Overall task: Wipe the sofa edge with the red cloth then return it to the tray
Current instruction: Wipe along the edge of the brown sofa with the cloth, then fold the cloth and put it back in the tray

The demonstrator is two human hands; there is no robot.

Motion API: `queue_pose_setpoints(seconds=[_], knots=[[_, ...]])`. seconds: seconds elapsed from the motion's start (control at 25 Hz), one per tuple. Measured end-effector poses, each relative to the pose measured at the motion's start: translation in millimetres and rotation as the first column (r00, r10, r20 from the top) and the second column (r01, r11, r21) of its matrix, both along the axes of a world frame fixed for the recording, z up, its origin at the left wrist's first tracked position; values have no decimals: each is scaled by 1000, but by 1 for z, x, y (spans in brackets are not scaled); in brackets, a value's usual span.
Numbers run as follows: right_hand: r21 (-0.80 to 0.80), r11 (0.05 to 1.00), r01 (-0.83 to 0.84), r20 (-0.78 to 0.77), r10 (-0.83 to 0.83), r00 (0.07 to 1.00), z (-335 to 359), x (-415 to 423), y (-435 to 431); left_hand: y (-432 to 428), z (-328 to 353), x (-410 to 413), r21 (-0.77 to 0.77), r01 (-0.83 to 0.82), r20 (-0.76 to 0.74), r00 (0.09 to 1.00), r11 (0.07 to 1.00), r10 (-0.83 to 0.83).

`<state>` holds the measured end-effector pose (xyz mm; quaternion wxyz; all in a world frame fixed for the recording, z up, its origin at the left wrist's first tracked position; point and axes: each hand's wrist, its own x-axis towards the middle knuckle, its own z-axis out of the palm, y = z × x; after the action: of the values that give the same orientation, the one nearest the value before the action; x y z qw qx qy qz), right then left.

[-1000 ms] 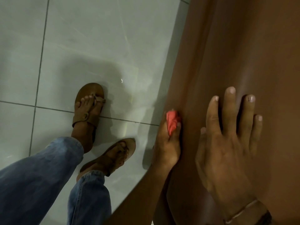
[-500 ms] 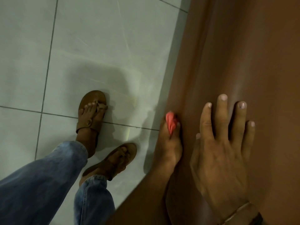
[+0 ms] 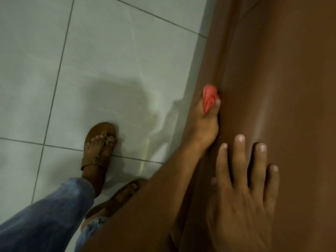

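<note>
red cloth (image 3: 209,97): bunched, pressed on sofa edge (image 3: 221,70)
left hand (image 3: 203,124): pinching the cloth tight
right hand (image 3: 241,193): fingers spread flat on sofa, holding nothing

A: Cloth (image 3: 209,99) colour?
B: Coral red, plain. Sofa (image 3: 283,73) glossy brown.
A: Floor (image 3: 112,62)?
B: Pale grey-green tiles, dark grout lines. Sandals (image 3: 101,142) tan, jeans (image 3: 45,220) faded blue.

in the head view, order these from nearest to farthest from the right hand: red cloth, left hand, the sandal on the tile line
From the right hand, flat on the sofa:
1. left hand, just up and to its left on the sofa edge.
2. red cloth, beyond, pinched in the left fingers.
3. sandal, far left on the floor.
</note>
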<state>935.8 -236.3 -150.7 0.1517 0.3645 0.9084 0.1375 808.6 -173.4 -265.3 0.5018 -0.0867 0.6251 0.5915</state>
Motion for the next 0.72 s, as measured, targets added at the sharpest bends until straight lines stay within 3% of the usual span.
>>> queue_pose_setpoints(seconds=[0.08, 0.2, 0.36, 0.44, 0.48, 0.56, 0.6, 0.64, 0.72], knots=[[37, 999, 11, -20, -10, 1000, -3, 2, 0, 42, -14, -34, -41, -31, -25, 999, 999, 30], [8, 999, 35, -11, -35, 999, -6, -1, 0, 44, -5, -62, -31, -77, 181, 980, 997, 81], [-340, 935, 105, -37, -124, 992, 35, -18, 5, -9, 90, -81, -25, -171, 517, 841, 985, 159], [-622, 755, 207, -151, -375, 915, 75, -38, 12, -36, 149, -92, -57, -185, 551, 814, 981, 186], [-764, 599, 241, -186, -562, 806, 96, -54, 20, -47, 177, -99, -46, -186, 552, 814, 981, 180], [-952, 257, 165, -156, -875, 459, 146, -97, 39, -63, 231, -117, -24, -132, 528, 840, 991, 125], [-991, 102, 87, -72, -953, 295, 171, -119, 49, -68, 263, -130, -22, -61, 474, 878, 998, 64], [-999, -34, 7, 35, -980, 194, 199, -141, 60, -72, 295, -144, -30, 31, 382, 924, 999, -17], [-979, -182, -91, 166, -973, 160, 250, -178, 77, -72, 354, -178, -88, 192, 135, 975, 977, -179]])
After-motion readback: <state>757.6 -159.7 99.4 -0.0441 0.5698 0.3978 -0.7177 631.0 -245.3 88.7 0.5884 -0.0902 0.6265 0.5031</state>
